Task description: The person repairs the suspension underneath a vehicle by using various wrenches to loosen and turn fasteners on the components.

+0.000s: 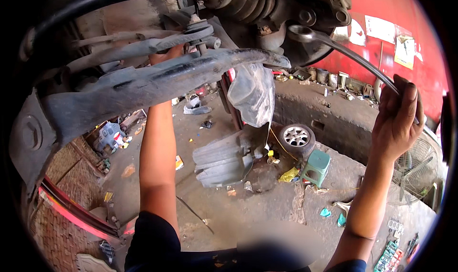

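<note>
My right hand [398, 119] is raised at the right, its fingers closed round the shank of a long steel ring spanner [360, 58]. The spanner's ring end lies beside a ball joint [273, 39] under the vehicle; I cannot tell whether it touches anything. At the upper left, my left hand [167, 55] reaches up behind a dark suspension control arm [143, 78], close to a sway bar [136, 47] and its link bolt [195, 20]. The control arm and bar hide most of its fingers. A ribbed rubber boot [250, 5] sits above, between the two hands.
A greyish plastic liner [253, 95] hangs below the control arm. On the floor are a wheel [296, 136], a green stool [317, 166], a ribbed plastic panel [217, 160] and a tool case [389, 258]. A fan [411, 169] stands behind my right forearm.
</note>
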Tool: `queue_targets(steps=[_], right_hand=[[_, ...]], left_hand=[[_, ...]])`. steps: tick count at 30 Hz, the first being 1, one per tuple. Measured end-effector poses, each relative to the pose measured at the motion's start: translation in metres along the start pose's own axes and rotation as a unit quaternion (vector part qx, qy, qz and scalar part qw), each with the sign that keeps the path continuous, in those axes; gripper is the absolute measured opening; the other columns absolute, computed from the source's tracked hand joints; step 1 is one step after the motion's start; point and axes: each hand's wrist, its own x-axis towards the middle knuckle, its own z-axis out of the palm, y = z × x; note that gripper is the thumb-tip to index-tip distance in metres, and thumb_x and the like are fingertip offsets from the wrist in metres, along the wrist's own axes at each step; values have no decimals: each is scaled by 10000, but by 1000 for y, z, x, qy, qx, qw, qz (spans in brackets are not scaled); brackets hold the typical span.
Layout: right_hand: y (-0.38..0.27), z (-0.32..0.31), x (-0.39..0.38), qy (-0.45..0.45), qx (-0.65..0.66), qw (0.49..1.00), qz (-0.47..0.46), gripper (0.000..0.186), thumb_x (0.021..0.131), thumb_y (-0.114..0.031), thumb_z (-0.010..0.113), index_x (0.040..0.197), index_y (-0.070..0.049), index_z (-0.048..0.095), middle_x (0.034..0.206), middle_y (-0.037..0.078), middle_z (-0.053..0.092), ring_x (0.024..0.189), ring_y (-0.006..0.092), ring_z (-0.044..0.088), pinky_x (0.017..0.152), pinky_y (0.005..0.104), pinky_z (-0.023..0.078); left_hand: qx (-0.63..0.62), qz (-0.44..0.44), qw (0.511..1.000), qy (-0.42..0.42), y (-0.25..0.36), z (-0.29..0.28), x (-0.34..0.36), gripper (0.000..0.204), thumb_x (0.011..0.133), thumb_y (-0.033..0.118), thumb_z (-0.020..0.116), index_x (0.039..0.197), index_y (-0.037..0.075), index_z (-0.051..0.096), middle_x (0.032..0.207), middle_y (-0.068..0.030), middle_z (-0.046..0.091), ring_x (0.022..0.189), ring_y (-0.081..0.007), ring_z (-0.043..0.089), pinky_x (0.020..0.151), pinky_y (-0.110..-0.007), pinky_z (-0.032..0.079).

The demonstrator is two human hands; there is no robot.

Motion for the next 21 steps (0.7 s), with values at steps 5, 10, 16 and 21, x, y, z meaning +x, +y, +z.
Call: queue_targets(steps=[5,10,16,21], right_hand=[[8,-24,-5,3,-5,999,36,353,1061,-239,555,1007,85,684,620,-8,450,556,74,388,507,241,281],[3,-32,-29,80,-42,990,106,317,1051,-276,572,1034,24,674,717,-6,554,557,35,397,503,206,320],[-3,-69,-48,94,-119,980,131,325,1044,-308,575,1011,2,666,781,27,617,545,35,439,488,190,377],[10,-76,-43,76,-110,986,102,371,1062,-298,545,977,49,642,721,20,556,531,46,406,471,206,333]], left_hand=[[72,45,996,8,-2,1,14,277,926,203,735,1137,30,689,824,-37,700,706,-104,585,640,-284,451],[277,220,933,72,3,-13,55,295,903,194,773,1126,13,706,853,-51,732,743,-117,621,678,-295,493],[384,381,831,132,12,8,120,174,821,127,811,888,-2,716,786,-103,724,695,-137,615,700,-323,504],[458,419,773,132,15,10,132,131,776,61,763,893,31,714,813,-114,705,737,-219,655,733,-374,513]])
